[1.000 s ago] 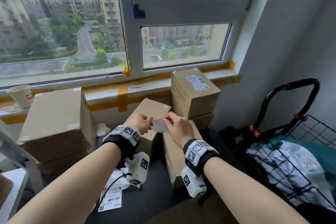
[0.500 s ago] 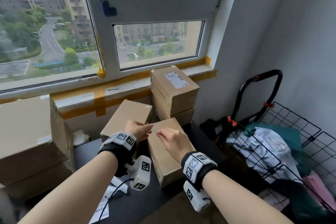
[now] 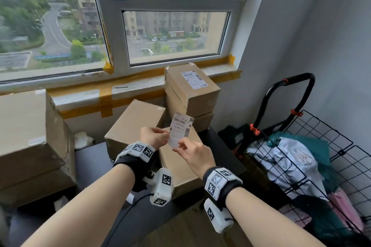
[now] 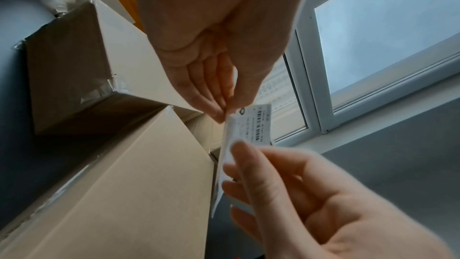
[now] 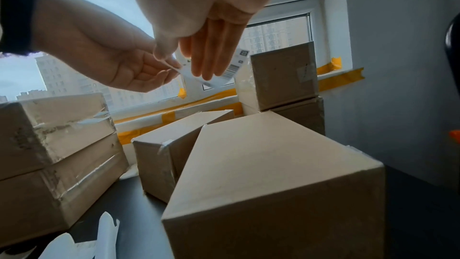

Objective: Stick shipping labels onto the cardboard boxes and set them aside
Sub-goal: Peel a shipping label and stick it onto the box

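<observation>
A white shipping label [image 3: 180,129] with barcodes stands upright in the air, printed face toward me. My left hand [image 3: 167,139] pinches its left edge, and my right hand [image 3: 179,145] pinches its lower edge. In the left wrist view the label [image 4: 259,123] looks split into two layers at the pinch of my left hand [image 4: 224,113]. Below both hands lies a plain cardboard box [image 3: 180,168] on the dark table. A second plain box [image 3: 134,124] lies behind it to the left. A labelled box [image 3: 192,90] tops a stack by the window.
Two large taped boxes [image 3: 30,132] are stacked at the left. A black wire trolley [image 3: 301,156] with bags stands at the right by the wall. White paper scraps [image 5: 82,243] lie on the dark table [image 3: 90,162]. The taped window sill [image 3: 84,96] runs behind.
Both hands have raised the label from just above the box top, and it now stands upright with its print showing. The head view has swung to the right.
</observation>
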Demonstrator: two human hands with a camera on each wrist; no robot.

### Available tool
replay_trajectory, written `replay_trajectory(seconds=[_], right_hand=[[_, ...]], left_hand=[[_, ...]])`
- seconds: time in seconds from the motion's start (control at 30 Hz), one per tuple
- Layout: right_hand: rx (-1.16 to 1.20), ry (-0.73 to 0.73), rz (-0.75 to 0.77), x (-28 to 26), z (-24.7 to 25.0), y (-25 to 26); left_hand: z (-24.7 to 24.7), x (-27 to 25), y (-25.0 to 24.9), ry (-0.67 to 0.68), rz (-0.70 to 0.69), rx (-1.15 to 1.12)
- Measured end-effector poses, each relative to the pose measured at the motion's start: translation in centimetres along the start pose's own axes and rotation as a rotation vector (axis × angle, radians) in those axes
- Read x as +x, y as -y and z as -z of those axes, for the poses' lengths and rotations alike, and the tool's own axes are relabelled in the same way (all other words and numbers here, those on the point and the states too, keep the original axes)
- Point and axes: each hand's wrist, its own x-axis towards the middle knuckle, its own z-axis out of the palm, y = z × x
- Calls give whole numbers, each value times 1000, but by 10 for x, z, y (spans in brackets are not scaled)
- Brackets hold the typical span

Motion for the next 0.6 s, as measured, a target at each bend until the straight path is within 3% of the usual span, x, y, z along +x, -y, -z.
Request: replay_trajectory(seconds=[0.2, 0.3, 0.4, 0.6], right_hand=[[246, -144, -355, 25, 12, -33], [475, -60, -537, 42, 8, -48], [604, -10, -587, 53, -4, -61], [645, 129, -610, 55, -21, -85]], left_hand=[[-3, 0, -2, 23, -39, -122], [-7, 5, 2, 0, -1, -163], [-13, 11, 11, -45, 42, -176], [-29, 17, 35, -163, 135, -142]])
